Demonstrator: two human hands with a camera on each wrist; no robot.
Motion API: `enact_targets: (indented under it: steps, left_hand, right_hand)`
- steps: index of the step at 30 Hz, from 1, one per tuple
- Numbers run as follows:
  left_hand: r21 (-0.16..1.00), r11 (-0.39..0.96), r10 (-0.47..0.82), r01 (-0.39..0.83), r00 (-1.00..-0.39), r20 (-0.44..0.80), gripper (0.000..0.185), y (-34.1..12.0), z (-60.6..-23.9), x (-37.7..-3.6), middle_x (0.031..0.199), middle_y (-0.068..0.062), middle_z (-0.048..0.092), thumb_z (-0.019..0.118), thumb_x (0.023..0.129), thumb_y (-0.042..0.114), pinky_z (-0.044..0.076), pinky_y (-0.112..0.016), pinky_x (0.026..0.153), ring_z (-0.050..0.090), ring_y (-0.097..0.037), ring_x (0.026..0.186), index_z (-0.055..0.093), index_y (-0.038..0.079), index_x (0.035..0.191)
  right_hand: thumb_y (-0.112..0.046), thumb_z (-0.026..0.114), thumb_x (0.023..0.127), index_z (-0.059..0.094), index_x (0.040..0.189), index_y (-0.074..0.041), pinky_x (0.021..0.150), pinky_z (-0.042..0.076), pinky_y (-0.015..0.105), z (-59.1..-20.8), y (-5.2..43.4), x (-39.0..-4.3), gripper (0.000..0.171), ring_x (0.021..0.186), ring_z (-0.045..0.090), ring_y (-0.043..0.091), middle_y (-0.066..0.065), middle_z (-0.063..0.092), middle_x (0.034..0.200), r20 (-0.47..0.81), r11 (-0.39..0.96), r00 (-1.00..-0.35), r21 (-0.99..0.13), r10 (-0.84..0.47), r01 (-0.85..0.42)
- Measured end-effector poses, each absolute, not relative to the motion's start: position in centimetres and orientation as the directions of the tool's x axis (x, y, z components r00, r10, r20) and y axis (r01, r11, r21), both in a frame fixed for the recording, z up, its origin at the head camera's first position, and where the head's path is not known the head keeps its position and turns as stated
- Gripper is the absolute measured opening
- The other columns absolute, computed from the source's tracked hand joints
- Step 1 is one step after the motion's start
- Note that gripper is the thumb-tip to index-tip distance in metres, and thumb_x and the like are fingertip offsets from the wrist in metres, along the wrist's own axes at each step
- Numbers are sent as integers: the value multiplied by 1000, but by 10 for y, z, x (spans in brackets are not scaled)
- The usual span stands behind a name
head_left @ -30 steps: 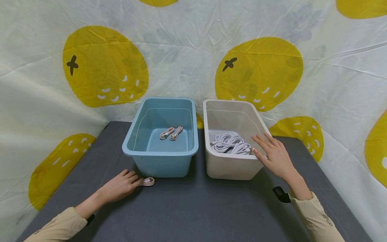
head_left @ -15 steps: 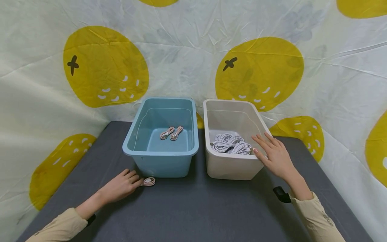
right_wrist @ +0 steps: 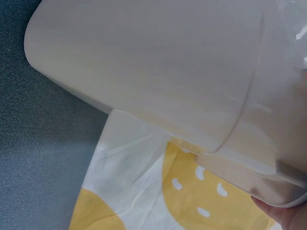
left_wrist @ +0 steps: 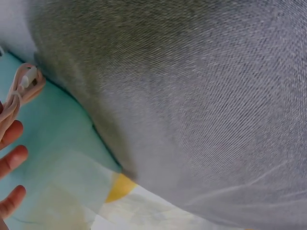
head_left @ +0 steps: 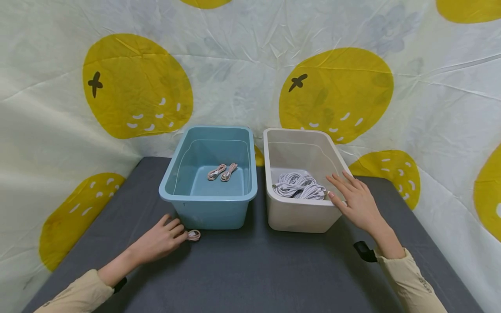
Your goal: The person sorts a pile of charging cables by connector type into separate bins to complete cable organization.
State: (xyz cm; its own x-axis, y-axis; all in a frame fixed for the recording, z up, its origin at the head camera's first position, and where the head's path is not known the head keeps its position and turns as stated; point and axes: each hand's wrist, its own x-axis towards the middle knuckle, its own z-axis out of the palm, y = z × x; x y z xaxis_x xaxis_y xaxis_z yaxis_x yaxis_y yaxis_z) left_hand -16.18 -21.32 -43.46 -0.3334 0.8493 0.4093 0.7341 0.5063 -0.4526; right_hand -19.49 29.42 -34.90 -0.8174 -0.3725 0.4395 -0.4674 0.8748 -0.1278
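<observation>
My left hand [head_left: 162, 241] is at the front left corner of the blue bin [head_left: 208, 198]. Between its thumb and fingers it pinches one end of a coiled pink charging cable [head_left: 194, 235]. In the left wrist view the same cable bundle [left_wrist: 29, 86] shows a white plug, and the fingertips [left_wrist: 14, 160] appear below it. My right hand [head_left: 357, 204] rests on the right front rim of the beige bin [head_left: 303, 218], fingers extended. Two pink cable bundles [head_left: 222, 172] lie inside the blue bin. Several coiled white cables [head_left: 299, 187] fill the front of the beige bin.
Both bins stand side by side on a dark grey tabletop [head_left: 250, 278], with a narrow gap between them. Behind and around the table hangs a white cloth [head_left: 235, 87] printed with yellow fruit.
My left hand has risen slightly and shifted a little to the right, with the pink cable at its fingertips. The right hand stays on the beige rim.
</observation>
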Motion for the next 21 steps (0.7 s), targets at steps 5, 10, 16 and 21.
enact_targets:
  steps: [5,10,16,21]
  left_hand:
    - [-476,496,853,726,-304,425,48,-211,-425,-158,77,-2,54,12,99,19,36,-43,72,48,-20,75,57,12,83]
    - [-496,490,856,717,-286,432,46,-207,-416,-156,76,-1,53,13,99,17,36,-43,73,47,-20,75,56,12,84]
    - [-510,479,865,714,-286,411,47,-204,-404,-153,79,-1,53,12,99,17,38,-42,76,47,-19,77,57,12,90]
    - [-520,466,872,716,-274,404,49,-199,-392,-150,81,-2,55,10,99,16,38,-41,77,47,-19,78,58,12,93]
  right_hand:
    - [-36,43,91,39,136,-18,97,21,56,-349,294,-195,48,130,27,36,19,44,133,443,872,-816,-133,-372,-471]
    - [-35,43,91,38,136,-19,97,21,56,-350,295,-196,49,130,28,36,19,44,133,443,871,-815,-134,-373,-472]
    - [-35,44,90,38,136,-19,97,21,56,-350,294,-195,49,129,28,37,19,45,132,447,870,-811,-129,-377,-476]
    - [-35,43,91,39,135,-17,97,21,56,-348,294,-195,48,130,28,37,20,45,132,444,871,-814,-133,-375,-474]
